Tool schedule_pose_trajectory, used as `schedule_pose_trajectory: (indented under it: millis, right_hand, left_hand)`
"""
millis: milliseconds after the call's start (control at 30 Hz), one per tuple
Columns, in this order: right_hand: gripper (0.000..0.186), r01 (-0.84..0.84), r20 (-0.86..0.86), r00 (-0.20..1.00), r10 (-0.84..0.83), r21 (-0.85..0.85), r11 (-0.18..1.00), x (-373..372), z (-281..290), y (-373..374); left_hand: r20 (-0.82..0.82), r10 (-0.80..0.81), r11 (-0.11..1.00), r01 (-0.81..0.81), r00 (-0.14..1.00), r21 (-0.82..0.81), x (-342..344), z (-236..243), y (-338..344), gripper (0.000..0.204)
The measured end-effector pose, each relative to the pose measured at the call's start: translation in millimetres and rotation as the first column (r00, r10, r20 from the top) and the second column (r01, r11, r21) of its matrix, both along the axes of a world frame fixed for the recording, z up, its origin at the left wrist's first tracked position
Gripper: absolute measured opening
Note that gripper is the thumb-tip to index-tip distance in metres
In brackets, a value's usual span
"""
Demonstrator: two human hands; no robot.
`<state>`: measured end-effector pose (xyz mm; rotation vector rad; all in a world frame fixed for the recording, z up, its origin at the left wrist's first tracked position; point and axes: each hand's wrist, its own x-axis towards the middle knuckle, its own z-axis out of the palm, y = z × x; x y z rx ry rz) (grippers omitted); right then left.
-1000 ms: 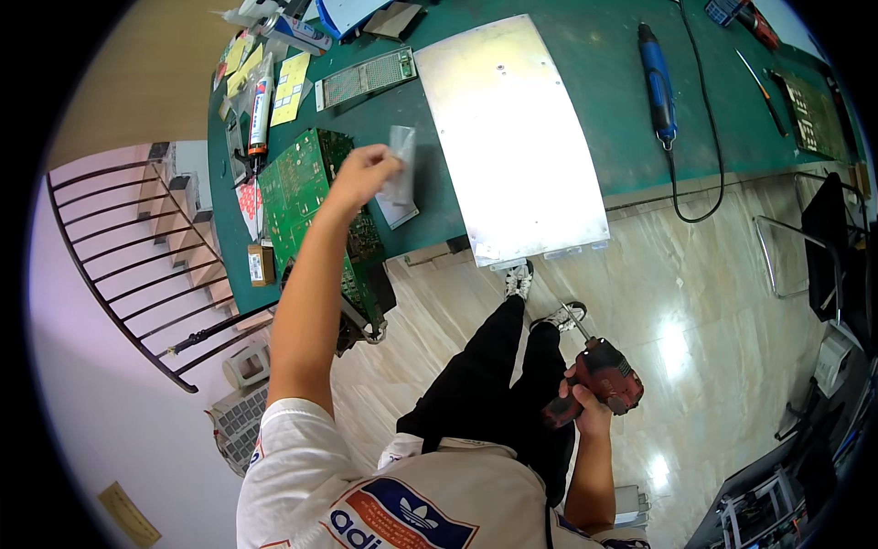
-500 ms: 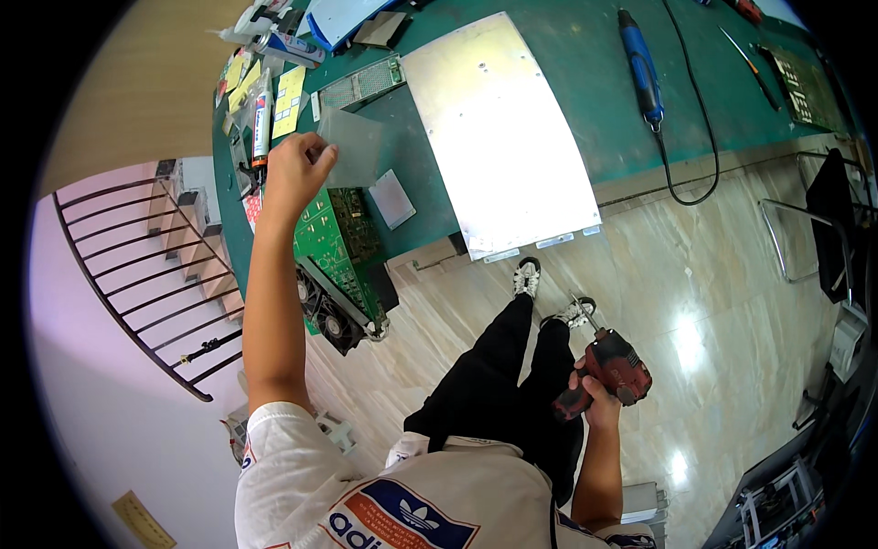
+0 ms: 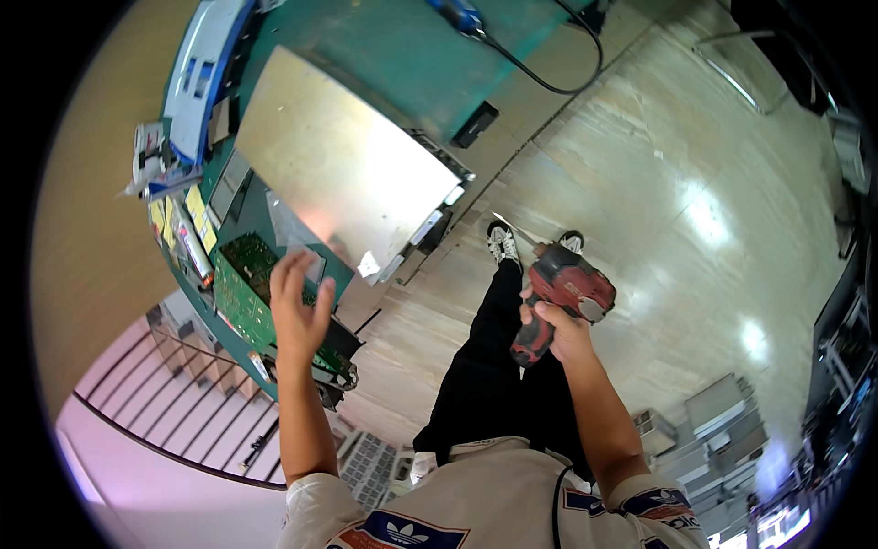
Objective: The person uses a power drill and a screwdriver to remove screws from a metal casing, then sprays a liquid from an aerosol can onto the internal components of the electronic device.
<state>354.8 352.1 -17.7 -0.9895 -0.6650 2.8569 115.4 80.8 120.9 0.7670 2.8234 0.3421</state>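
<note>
My right hand (image 3: 564, 331) is wrapped round the grip of a red and black cordless drill (image 3: 574, 285), held above the floor with its long bit pointing up and left. My left hand (image 3: 297, 306) is held over the bench's near edge, fingers apart. Just past its fingertips lies a clear plastic sheet (image 3: 285, 222); the hand looks free of it. Beside and partly behind this hand sits a green circuit board (image 3: 240, 302) with components. A large silvery metal case (image 3: 338, 151) rests on the green bench, its near edge at the bench's front.
A blue corded tool (image 3: 460, 16) lies on the bench (image 3: 402, 55), its black cable hanging in a loop over the front edge. At the left are a sealant tube (image 3: 194, 242) and a blue-and-white panel (image 3: 199, 82). Grey boxes (image 3: 722, 412) stand on the floor at right.
The view has turned right, so the bench sits farther left. My left hand has let go of the clear plastic sheet and opened. The drill stays in my right hand, now higher.
</note>
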Motion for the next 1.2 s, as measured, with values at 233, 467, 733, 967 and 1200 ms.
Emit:
schedule_pose_trajectory:
  millis: [233, 467, 733, 967, 1200]
  right_hand:
    - [0.034, -0.095, -0.022, 0.995, 0.095, -0.028, 0.995, -15, -32, -30]
    - [0.033, -0.21, -0.049, 0.977, 0.209, -0.008, 0.978, -18, -45, -41]
    - [0.029, -0.174, -0.134, 0.972, 0.195, 0.15, 0.973, -16, -74, -60]
    - [0.038, -0.077, -0.254, 0.949, 0.188, 0.389, 0.918, -19, -81, -52]
    - [0.035, -0.21, -0.073, 0.976, 0.206, -0.051, 0.976, -14, -85, -56]
  left_hand:
    - [0.071, -0.229, 0.972, 0.232, 0.971, -0.04, -2, -23, 70, 0.048]
    - [-0.183, -0.358, 0.933, 0.355, 0.916, -0.051, -21, -78, 101, 0.048]
    - [-0.257, -0.338, 0.934, 0.357, 0.905, 0.029, -23, -103, 89, 0.059]
    - [-0.28, -0.335, 0.935, 0.355, 0.9, 0.021, -24, -105, 91, 0.055]
    - [-0.266, -0.341, 0.934, 0.357, 0.902, 0.015, -25, -102, 89, 0.055]
